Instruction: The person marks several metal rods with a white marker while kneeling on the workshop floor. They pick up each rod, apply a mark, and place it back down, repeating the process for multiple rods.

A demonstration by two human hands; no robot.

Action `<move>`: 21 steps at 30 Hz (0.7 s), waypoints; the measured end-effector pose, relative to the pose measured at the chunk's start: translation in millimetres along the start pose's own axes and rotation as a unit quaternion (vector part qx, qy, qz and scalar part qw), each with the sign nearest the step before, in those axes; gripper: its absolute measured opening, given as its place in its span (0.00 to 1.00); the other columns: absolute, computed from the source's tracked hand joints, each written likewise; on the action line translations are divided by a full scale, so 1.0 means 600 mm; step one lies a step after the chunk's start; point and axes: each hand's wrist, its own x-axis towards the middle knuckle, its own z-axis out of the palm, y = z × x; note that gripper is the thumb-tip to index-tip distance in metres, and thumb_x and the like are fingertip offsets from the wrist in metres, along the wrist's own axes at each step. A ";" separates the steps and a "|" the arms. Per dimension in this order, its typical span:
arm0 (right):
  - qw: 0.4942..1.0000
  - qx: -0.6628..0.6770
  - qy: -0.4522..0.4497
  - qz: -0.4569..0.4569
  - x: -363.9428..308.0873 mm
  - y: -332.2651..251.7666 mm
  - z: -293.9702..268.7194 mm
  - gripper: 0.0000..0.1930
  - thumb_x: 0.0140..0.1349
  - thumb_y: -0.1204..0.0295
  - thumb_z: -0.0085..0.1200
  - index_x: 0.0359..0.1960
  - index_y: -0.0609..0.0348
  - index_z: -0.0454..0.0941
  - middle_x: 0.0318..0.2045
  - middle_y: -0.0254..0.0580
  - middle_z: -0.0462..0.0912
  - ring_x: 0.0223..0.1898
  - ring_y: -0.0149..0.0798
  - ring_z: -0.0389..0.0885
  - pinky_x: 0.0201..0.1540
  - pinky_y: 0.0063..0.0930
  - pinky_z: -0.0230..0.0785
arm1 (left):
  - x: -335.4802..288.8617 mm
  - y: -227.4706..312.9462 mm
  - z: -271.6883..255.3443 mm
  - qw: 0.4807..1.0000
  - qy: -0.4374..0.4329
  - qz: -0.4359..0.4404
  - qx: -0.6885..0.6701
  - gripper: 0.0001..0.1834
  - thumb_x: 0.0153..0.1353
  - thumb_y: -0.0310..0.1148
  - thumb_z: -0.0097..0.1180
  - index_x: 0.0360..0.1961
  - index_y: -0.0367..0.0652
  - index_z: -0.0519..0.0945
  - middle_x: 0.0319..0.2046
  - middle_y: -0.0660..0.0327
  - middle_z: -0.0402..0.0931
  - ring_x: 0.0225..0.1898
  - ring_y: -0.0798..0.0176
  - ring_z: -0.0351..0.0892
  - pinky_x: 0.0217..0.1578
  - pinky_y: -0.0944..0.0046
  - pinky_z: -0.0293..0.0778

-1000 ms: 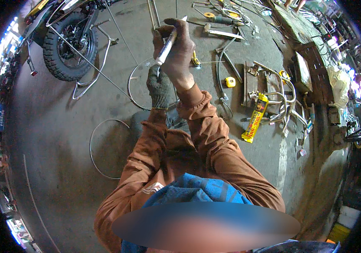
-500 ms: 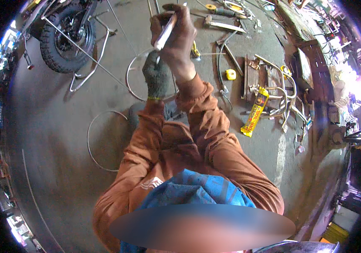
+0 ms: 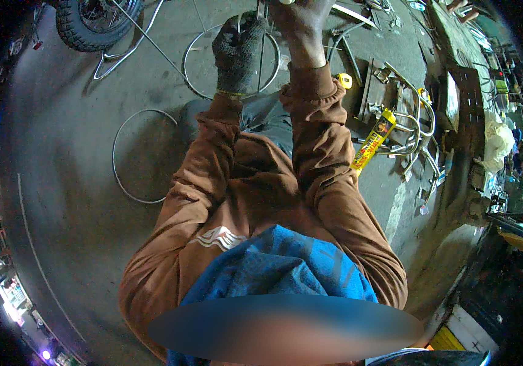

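Observation:
My left hand (image 3: pixel 239 53), in a dark knit glove, is closed around a thin metal rod (image 3: pixel 261 11) near the top edge. My bare right hand (image 3: pixel 303 23) is just to its right, and the top edge cuts off part of it. Its fingers are curled, and the small pale end of a white stick-like thing (image 3: pixel 286 2) shows at them. Beneath and beside the left hand, a thin metal hoop (image 3: pixel 186 61) lies around the rod's line. Both forearms reach up from below in brown sleeves.
A knobby-tyred wheel (image 3: pixel 66 27) stands at the upper left. Another metal hoop (image 3: pixel 114 146) lies on the floor at left. To the right are a yellow tube-shaped package (image 3: pixel 374 143), a yellow tape measure (image 3: pixel 345 80) and bent metal tubing (image 3: pixel 423 125). A wooden box (image 3: pixel 468 104) lies beyond.
The view has shifted, so floor objects sit higher in the picture. My right hand has moved rightward from beyond the left hand to beside it, and the white stick is now mostly out of view.

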 end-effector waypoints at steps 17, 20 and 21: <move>0.995 -0.022 0.063 -0.068 0.001 0.003 -0.024 0.12 0.65 0.77 0.59 0.48 0.61 0.72 0.25 0.37 0.81 0.25 0.27 0.77 0.28 0.20 0.68 | 0.017 0.023 0.023 0.945 0.032 0.139 0.295 0.11 0.68 0.38 0.59 0.42 0.41 0.82 0.30 0.56 0.81 0.32 0.62 0.79 0.35 0.57 0.75; 0.989 -0.038 0.136 -0.049 0.000 0.019 -0.075 0.09 0.71 0.72 0.54 0.47 0.62 0.72 0.28 0.44 0.84 0.28 0.31 0.83 0.31 0.24 0.73 | 0.029 0.009 0.021 0.919 0.023 0.217 0.329 0.11 0.67 0.37 0.60 0.44 0.42 0.82 0.32 0.58 0.81 0.32 0.60 0.81 0.35 0.56 0.76; 0.987 -0.033 0.151 -0.041 -0.004 0.029 -0.092 0.09 0.71 0.72 0.53 0.47 0.63 0.73 0.28 0.43 0.84 0.28 0.32 0.83 0.32 0.25 0.74 | 0.032 0.003 0.017 0.913 0.023 0.218 0.343 0.12 0.65 0.35 0.61 0.46 0.42 0.82 0.33 0.59 0.82 0.33 0.61 0.81 0.35 0.56 0.76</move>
